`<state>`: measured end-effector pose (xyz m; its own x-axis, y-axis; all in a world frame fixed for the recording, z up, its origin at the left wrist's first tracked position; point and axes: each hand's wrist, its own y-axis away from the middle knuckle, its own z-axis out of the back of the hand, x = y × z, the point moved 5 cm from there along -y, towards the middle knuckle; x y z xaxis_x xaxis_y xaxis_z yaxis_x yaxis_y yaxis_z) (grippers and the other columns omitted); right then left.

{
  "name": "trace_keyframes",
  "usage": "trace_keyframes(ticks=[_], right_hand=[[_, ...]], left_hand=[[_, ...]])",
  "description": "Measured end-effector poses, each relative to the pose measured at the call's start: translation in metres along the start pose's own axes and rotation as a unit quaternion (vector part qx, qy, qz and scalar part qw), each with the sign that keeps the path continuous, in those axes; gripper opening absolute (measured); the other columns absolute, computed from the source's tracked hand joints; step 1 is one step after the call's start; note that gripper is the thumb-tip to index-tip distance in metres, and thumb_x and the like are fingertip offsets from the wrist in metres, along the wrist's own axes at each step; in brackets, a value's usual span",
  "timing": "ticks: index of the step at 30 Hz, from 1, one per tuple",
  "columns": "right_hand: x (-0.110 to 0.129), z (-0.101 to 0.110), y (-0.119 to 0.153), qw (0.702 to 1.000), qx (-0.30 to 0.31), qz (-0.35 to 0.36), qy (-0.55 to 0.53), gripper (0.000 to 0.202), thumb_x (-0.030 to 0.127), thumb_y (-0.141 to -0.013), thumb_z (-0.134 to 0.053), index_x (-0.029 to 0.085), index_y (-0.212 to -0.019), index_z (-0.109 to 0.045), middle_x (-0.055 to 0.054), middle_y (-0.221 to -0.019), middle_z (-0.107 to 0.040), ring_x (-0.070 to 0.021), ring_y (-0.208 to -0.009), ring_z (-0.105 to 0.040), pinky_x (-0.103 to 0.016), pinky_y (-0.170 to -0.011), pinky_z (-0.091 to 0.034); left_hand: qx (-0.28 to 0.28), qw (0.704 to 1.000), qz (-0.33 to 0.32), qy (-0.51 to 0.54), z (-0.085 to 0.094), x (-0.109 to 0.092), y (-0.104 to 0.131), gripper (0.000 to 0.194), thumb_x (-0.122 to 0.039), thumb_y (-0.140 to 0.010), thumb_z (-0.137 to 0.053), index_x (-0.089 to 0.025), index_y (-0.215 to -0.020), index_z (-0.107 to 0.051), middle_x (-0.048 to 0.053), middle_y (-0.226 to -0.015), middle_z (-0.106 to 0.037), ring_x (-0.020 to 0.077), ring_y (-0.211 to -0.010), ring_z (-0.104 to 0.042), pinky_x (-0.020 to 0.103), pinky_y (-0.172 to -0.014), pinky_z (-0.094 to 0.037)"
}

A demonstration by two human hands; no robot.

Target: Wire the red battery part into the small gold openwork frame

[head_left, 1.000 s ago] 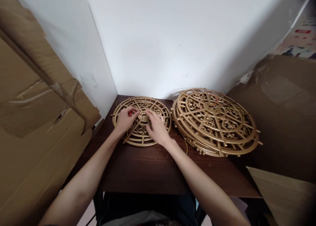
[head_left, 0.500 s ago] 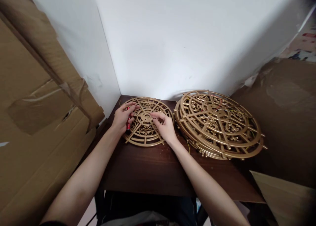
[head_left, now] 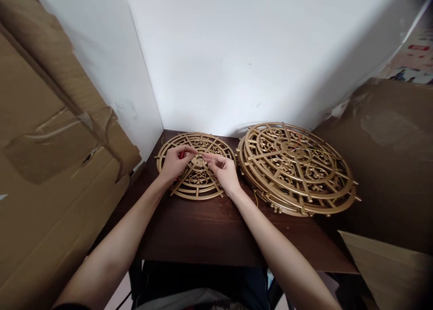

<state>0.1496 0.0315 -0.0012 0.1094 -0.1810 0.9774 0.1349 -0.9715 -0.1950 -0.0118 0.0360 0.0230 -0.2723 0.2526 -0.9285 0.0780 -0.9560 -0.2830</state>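
A round gold openwork panel (head_left: pixel 198 193) with scrollwork lies flat on the dark wooden table. My left hand (head_left: pixel 176 162) rests over its left half, fingers curled around a slim red object (head_left: pixel 182 155) that is mostly hidden, so its kind is unclear. The left thumb and forefinger reach toward the panel's hub. From the other side my right hand (head_left: pixel 223 171) comes in, its thumb and fingers pinched close to the hub. Whatever those fingertips hold is too small to make out. Only a short gap separates the fingertips of both hands.
A stack of similar gold panels (head_left: pixel 306 197) stands to the right on the table (head_left: pixel 203 238), with thin yellow and red wires (head_left: pixel 297 143) on top. Cardboard (head_left: pixel 61 174) rises at the left, more cardboard (head_left: pixel 385 165) at the right. Behind is a white wall (head_left: pixel 243 62).
My left hand has moved right toward the panel's hub, its thumb and forefinger drawing together and covering more of the red object. My right hand stays near the hub.
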Motion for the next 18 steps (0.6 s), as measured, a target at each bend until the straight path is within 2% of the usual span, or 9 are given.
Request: trace_keyframes(ticks=[2,5,11,15,18], right_hand=[[0.001,0.000,0.000,1.000,-0.003,-0.002,-0.002,0.029,0.012,-0.072,-0.058,0.016,-0.096,-0.073,-0.007,-0.101,-0.075,-0.0195,-0.097,-0.071,-0.037,-0.094,-0.054],[0.001,0.000,0.000,1.000,-0.006,-0.003,-0.002,0.026,0.013,-0.071,-0.060,0.015,-0.093,-0.073,-0.008,-0.101,-0.075,-0.0194,-0.094,-0.071,-0.037,-0.093,-0.054],[0.003,-0.005,0.002,1.000,0.026,0.008,-0.001,0.025,0.016,-0.074,-0.059,0.015,-0.094,-0.073,-0.006,-0.099,-0.076,-0.0179,-0.092,-0.071,-0.035,-0.091,-0.055],[0.002,-0.008,0.003,0.999,0.039,0.010,0.010,0.019,0.022,-0.075,-0.062,0.017,-0.091,-0.072,-0.005,-0.092,-0.076,-0.0172,-0.087,-0.071,-0.033,-0.086,-0.055],[0.004,-0.007,0.004,0.999,0.028,0.022,0.013,0.020,0.026,-0.078,-0.061,0.016,-0.094,-0.070,-0.006,-0.091,-0.075,-0.0177,-0.084,-0.070,-0.033,-0.082,-0.056]], left_hand=[[0.015,0.994,-0.048,-0.097,-0.002,-0.003,0.000,0.011,-0.022,-0.074,-0.066,-0.018,-0.078,-0.075,0.000,-0.064,-0.062,0.0094,-0.052,-0.040,0.023,-0.051,-0.032],[0.047,0.981,-0.082,-0.168,-0.008,-0.004,0.001,0.019,-0.022,-0.077,-0.062,-0.021,-0.090,-0.076,0.000,-0.068,-0.062,0.0120,-0.057,-0.043,0.025,-0.057,-0.035],[0.078,0.964,-0.104,-0.230,-0.015,0.000,0.005,0.017,-0.026,-0.080,-0.061,-0.020,-0.088,-0.075,0.003,-0.073,-0.063,0.0143,-0.061,-0.049,0.027,-0.062,-0.036],[0.075,0.961,-0.107,-0.245,-0.014,0.004,0.004,0.014,-0.025,-0.080,-0.062,-0.018,-0.078,-0.074,0.003,-0.072,-0.064,0.0155,-0.063,-0.051,0.027,-0.064,-0.036],[0.063,0.962,-0.109,-0.243,-0.012,0.003,0.003,0.014,-0.026,-0.080,-0.061,-0.018,-0.079,-0.073,0.003,-0.074,-0.067,0.0153,-0.063,-0.052,0.027,-0.065,-0.038]])
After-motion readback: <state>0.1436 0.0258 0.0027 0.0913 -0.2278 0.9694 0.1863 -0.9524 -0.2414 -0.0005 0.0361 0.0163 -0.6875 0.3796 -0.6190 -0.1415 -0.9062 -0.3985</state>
